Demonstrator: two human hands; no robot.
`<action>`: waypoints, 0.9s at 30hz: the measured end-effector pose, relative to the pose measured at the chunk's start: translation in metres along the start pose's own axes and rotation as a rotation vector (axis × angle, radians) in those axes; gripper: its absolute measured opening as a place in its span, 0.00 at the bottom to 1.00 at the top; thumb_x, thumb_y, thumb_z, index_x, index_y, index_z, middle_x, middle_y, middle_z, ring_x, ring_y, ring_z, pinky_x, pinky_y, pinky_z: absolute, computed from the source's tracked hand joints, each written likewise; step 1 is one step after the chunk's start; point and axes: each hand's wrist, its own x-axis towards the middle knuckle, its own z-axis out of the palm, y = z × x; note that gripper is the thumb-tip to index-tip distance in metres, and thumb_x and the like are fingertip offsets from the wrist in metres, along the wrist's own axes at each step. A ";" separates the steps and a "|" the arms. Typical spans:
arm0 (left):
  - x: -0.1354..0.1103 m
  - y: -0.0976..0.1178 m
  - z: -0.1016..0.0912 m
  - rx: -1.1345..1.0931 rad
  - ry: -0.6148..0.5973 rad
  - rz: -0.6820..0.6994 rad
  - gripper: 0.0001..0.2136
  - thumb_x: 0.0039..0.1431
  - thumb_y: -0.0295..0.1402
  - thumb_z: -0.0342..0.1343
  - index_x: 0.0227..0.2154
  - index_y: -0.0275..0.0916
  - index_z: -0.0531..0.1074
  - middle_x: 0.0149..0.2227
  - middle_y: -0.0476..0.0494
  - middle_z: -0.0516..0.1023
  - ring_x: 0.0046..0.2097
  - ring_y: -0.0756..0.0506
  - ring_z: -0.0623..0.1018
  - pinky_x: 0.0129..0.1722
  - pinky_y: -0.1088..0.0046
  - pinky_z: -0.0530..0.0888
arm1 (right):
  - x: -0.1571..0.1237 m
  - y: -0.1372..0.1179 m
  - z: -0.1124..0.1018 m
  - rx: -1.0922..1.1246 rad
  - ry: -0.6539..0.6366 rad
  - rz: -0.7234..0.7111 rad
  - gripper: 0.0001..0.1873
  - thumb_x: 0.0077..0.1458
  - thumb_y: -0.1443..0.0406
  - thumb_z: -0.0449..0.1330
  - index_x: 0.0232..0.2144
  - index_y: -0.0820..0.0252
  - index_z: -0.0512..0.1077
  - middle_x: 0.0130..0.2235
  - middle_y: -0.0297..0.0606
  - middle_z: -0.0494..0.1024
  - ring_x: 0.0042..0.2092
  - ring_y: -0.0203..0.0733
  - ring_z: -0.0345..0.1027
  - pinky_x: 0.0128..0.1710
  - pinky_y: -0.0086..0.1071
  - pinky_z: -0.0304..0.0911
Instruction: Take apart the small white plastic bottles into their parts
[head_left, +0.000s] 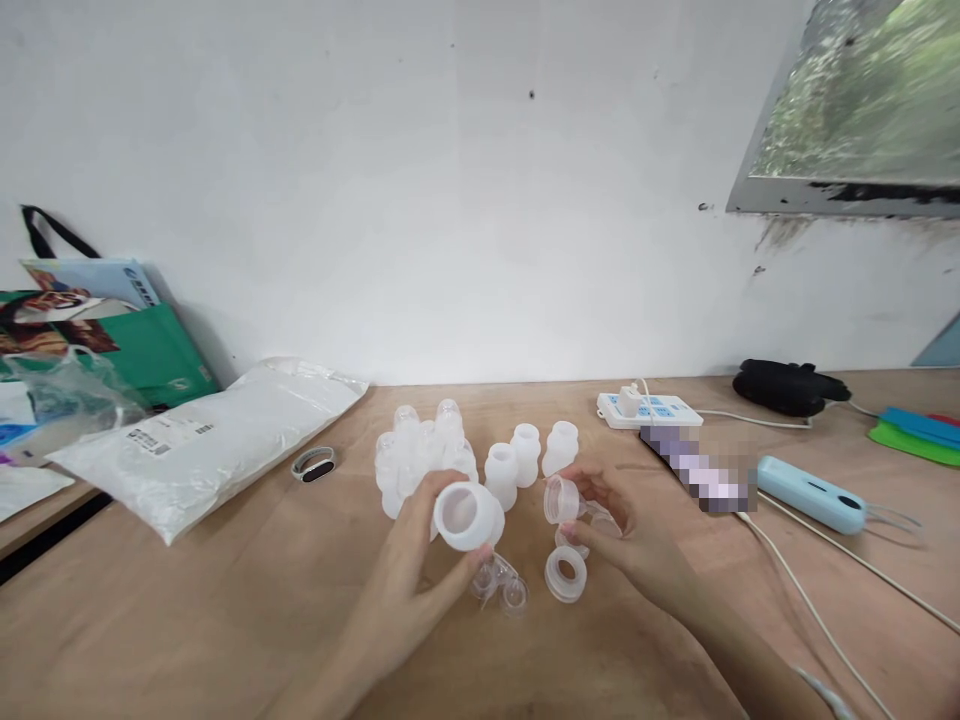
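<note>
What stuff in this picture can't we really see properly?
- Head view: the screen of the phone, blurred by little squares.
- Head view: the writing on the label of the white package, too small to read.
- Head view: some fingers of the left hand, hidden behind the bottle it holds.
- Head view: the clear plastic, partly covered by the right hand.
- Head view: the green bag, cut off by the left edge.

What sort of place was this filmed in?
Probably an improvised indoor workspace, perhaps in a home or small workshop: a brown tabletop against a scuffed white wall, where small white bottles share space with a power strip.
</note>
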 end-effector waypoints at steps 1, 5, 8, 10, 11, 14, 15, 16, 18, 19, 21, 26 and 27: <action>0.008 0.006 -0.005 0.021 0.044 0.022 0.16 0.63 0.36 0.53 0.52 0.45 0.60 0.49 0.45 0.74 0.50 0.41 0.74 0.49 0.65 0.71 | 0.000 0.001 -0.001 0.023 0.006 0.000 0.18 0.49 0.60 0.65 0.43 0.53 0.70 0.41 0.39 0.77 0.44 0.47 0.71 0.42 0.39 0.69; 0.061 0.027 -0.030 0.183 0.091 0.097 0.21 0.57 0.36 0.57 0.52 0.44 0.60 0.46 0.46 0.74 0.47 0.41 0.75 0.47 0.64 0.71 | 0.000 0.005 -0.003 0.103 0.010 -0.025 0.18 0.50 0.60 0.66 0.44 0.53 0.69 0.41 0.38 0.77 0.45 0.46 0.71 0.43 0.38 0.69; 0.111 0.031 -0.042 0.347 0.019 0.093 0.18 0.54 0.34 0.58 0.47 0.43 0.60 0.42 0.48 0.75 0.41 0.42 0.76 0.39 0.68 0.71 | 0.001 0.006 -0.004 0.110 0.024 -0.049 0.18 0.50 0.59 0.66 0.44 0.53 0.69 0.43 0.39 0.78 0.45 0.46 0.72 0.46 0.40 0.68; 0.141 0.027 -0.043 0.511 -0.137 0.057 0.19 0.55 0.34 0.55 0.49 0.41 0.58 0.41 0.45 0.75 0.37 0.42 0.76 0.32 0.70 0.70 | 0.002 0.007 -0.005 0.109 0.030 -0.061 0.19 0.50 0.58 0.66 0.43 0.53 0.69 0.44 0.40 0.79 0.46 0.47 0.72 0.47 0.41 0.68; 0.155 0.023 -0.042 0.542 -0.193 0.057 0.20 0.53 0.33 0.55 0.49 0.40 0.59 0.40 0.44 0.76 0.37 0.42 0.76 0.30 0.70 0.68 | 0.003 0.007 -0.006 0.110 0.033 -0.065 0.19 0.50 0.58 0.67 0.43 0.53 0.69 0.43 0.40 0.79 0.47 0.48 0.72 0.47 0.41 0.68; 0.186 0.011 -0.032 0.598 -0.344 0.116 0.21 0.45 0.29 0.60 0.44 0.40 0.64 0.44 0.41 0.75 0.41 0.40 0.75 0.31 0.71 0.68 | 0.005 0.007 -0.007 0.126 0.041 -0.070 0.19 0.50 0.56 0.66 0.43 0.53 0.69 0.43 0.40 0.80 0.47 0.48 0.74 0.47 0.41 0.69; 0.192 0.007 -0.028 0.620 -0.403 0.133 0.20 0.42 0.28 0.61 0.42 0.40 0.66 0.44 0.41 0.76 0.42 0.40 0.75 0.32 0.71 0.68 | 0.006 0.007 -0.007 0.133 0.042 -0.071 0.19 0.50 0.56 0.66 0.43 0.53 0.69 0.43 0.40 0.80 0.47 0.48 0.74 0.47 0.40 0.69; 0.197 0.004 -0.023 0.642 -0.460 0.147 0.20 0.41 0.26 0.62 0.40 0.40 0.67 0.43 0.42 0.76 0.41 0.40 0.75 0.33 0.71 0.67 | 0.006 0.007 -0.007 0.137 0.043 -0.070 0.20 0.50 0.55 0.67 0.43 0.53 0.69 0.42 0.39 0.80 0.46 0.47 0.74 0.46 0.40 0.69; 0.202 0.000 -0.015 0.691 -0.550 0.161 0.19 0.39 0.25 0.63 0.38 0.41 0.69 0.38 0.45 0.78 0.40 0.39 0.75 0.37 0.69 0.67 | 0.006 0.006 -0.007 0.134 0.040 -0.063 0.20 0.49 0.55 0.67 0.42 0.53 0.69 0.41 0.39 0.80 0.44 0.47 0.74 0.45 0.40 0.69; 0.202 -0.002 -0.011 0.713 -0.582 0.165 0.18 0.39 0.25 0.63 0.37 0.41 0.69 0.35 0.46 0.78 0.40 0.38 0.75 0.39 0.68 0.67 | 0.006 0.005 -0.007 0.126 0.040 -0.057 0.20 0.49 0.55 0.67 0.42 0.53 0.70 0.40 0.38 0.79 0.43 0.47 0.74 0.45 0.40 0.69; 0.199 -0.003 -0.004 0.746 -0.625 0.171 0.16 0.40 0.28 0.65 0.35 0.41 0.70 0.31 0.47 0.78 0.41 0.37 0.76 0.44 0.65 0.66 | 0.006 0.005 -0.007 0.107 0.039 -0.047 0.19 0.48 0.55 0.67 0.42 0.54 0.70 0.37 0.37 0.79 0.42 0.47 0.74 0.44 0.40 0.68; 0.189 -0.004 0.005 0.737 -0.709 0.185 0.12 0.43 0.34 0.67 0.31 0.40 0.72 0.29 0.48 0.79 0.39 0.39 0.77 0.52 0.61 0.62 | 0.005 0.004 -0.007 0.100 0.026 -0.030 0.18 0.49 0.57 0.67 0.42 0.54 0.70 0.35 0.37 0.77 0.43 0.48 0.72 0.43 0.41 0.67; 0.188 -0.003 0.005 0.728 -0.726 0.185 0.11 0.43 0.34 0.67 0.30 0.40 0.73 0.29 0.48 0.79 0.39 0.40 0.78 0.53 0.61 0.61 | 0.005 0.004 -0.007 0.102 0.024 -0.026 0.18 0.48 0.58 0.67 0.42 0.54 0.70 0.35 0.36 0.77 0.43 0.48 0.72 0.44 0.41 0.67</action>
